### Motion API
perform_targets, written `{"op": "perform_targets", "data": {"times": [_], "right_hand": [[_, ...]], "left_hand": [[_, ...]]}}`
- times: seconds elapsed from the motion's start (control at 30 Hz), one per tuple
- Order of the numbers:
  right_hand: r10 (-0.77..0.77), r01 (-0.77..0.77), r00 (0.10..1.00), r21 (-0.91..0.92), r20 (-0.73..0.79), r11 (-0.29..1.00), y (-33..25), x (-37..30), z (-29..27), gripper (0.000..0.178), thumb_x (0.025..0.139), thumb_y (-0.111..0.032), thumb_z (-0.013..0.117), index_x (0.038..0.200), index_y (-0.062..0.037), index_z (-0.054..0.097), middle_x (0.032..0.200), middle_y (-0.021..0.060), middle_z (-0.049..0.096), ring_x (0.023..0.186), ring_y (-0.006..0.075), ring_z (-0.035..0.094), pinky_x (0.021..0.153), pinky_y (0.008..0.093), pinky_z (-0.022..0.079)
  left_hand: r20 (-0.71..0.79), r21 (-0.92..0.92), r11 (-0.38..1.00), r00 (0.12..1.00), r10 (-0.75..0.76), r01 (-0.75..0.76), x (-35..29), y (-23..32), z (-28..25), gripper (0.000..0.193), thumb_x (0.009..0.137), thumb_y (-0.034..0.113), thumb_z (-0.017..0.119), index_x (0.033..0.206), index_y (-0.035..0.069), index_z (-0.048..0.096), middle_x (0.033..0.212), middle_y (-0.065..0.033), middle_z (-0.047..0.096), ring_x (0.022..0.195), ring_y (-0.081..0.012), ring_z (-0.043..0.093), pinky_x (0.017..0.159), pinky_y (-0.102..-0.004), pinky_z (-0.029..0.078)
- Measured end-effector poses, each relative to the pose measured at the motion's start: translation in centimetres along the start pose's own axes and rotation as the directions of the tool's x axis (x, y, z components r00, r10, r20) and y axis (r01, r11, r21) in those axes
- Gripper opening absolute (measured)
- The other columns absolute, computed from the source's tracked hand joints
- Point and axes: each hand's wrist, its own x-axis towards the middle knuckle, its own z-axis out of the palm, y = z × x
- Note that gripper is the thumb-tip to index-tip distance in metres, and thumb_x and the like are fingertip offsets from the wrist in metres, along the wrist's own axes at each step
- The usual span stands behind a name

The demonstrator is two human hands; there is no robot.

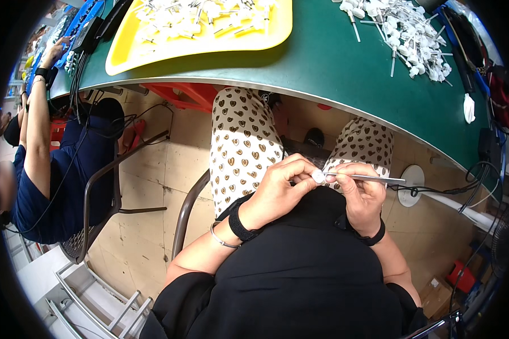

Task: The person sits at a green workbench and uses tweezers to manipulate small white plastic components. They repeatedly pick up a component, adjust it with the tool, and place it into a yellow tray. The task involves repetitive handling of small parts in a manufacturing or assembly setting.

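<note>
My left hand (280, 189) and my right hand (361, 192) meet over my lap, below the edge of the green table (333, 62). Between the fingertips of both sits a small white round part (318, 176). A thin metal rod (373, 178) sticks out of that part toward the right, and my right hand pinches it. My left fingers close on the white part. A black band is on each wrist, and a thin bangle on the left forearm.
A yellow tray (152, 48) with several small white parts stands on the table, and a loose pile of similar white parts with rods (410, 25) lies at the upper right. Another person in blue (45, 164) sits at the left beside a metal chair (104, 192).
</note>
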Motion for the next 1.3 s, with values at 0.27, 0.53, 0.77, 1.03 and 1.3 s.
{"op": "perform_targets", "data": {"times": [0.27, 0.53, 0.77, 1.03, 1.3], "right_hand": [[0.039, -0.039, 0.999, 0.048, -0.001, 0.998, 0.02, -0.08, 0.08, 0.011, 0.102, 0.004, 0.067, 0.113, 0.0062, 0.065, 0.107, 0.0165, 0.072, 0.093, 0.0186, 0.076, 0.084, 0.0292, 0.062], [0.117, -0.116, 0.993, 0.023, -0.025, 0.993, -0.33, -0.11, 0.19, 0.010, 0.104, 0.001, 0.066, 0.112, 0.0066, 0.064, 0.103, 0.0142, 0.073, 0.093, 0.0175, 0.076, 0.084, 0.0291, 0.063], [0.184, -0.176, 0.981, 0.132, -0.053, 0.976, -0.13, -0.16, 0.34, 0.011, 0.106, -0.002, 0.064, 0.113, 0.0072, 0.063, 0.103, 0.0145, 0.074, 0.093, 0.0176, 0.076, 0.085, 0.0300, 0.064], [0.154, -0.146, 0.987, 0.129, -0.052, 0.981, 0.10, -0.20, 0.41, 0.011, 0.107, -0.001, 0.063, 0.113, 0.0075, 0.062, 0.104, 0.0152, 0.074, 0.094, 0.0181, 0.077, 0.085, 0.0301, 0.065], [0.139, -0.135, 0.989, 0.089, -0.049, 0.987, 0.23, -0.23, 0.40, 0.010, 0.107, -0.001, 0.063, 0.112, 0.0076, 0.062, 0.103, 0.0142, 0.074, 0.092, 0.0177, 0.077, 0.085, 0.0299, 0.065]], "left_hand": [[-0.016, -0.008, 1.000, 1.000, 0.022, -0.022, 0.01, 0.18, 0.13, 0.011, 0.094, -0.005, 0.074, 0.104, -0.002, 0.073, 0.097, -0.0054, 0.068, 0.078, -0.0104, 0.065, 0.070, -0.0260, 0.055], [-0.010, 0.058, 0.994, 0.996, 0.089, -0.088, 0.00, 0.05, 0.08, 0.012, 0.094, -0.007, 0.072, 0.105, -0.002, 0.072, 0.100, -0.0079, 0.068, 0.081, -0.0142, 0.069, 0.071, -0.0274, 0.057], [-0.012, 0.064, 0.996, 0.998, 0.060, -0.059, 0.09, 0.12, 0.03, 0.007, 0.096, -0.002, 0.076, 0.102, -0.002, 0.075, 0.101, -0.0085, 0.072, 0.084, -0.0139, 0.069, 0.073, -0.0271, 0.057], [-0.026, 0.072, 0.995, 0.997, 0.066, -0.064, 0.07, 0.16, 0.11, 0.006, 0.096, -0.002, 0.076, 0.102, -0.002, 0.075, 0.101, -0.0083, 0.072, 0.083, -0.0137, 0.069, 0.072, -0.0270, 0.057], [-0.020, 0.088, 0.994, 0.998, 0.063, -0.061, 0.08, 0.15, 0.11, 0.006, 0.096, 0.000, 0.076, 0.102, -0.001, 0.076, 0.100, -0.0076, 0.072, 0.082, -0.0136, 0.068, 0.071, -0.0270, 0.057]]}}
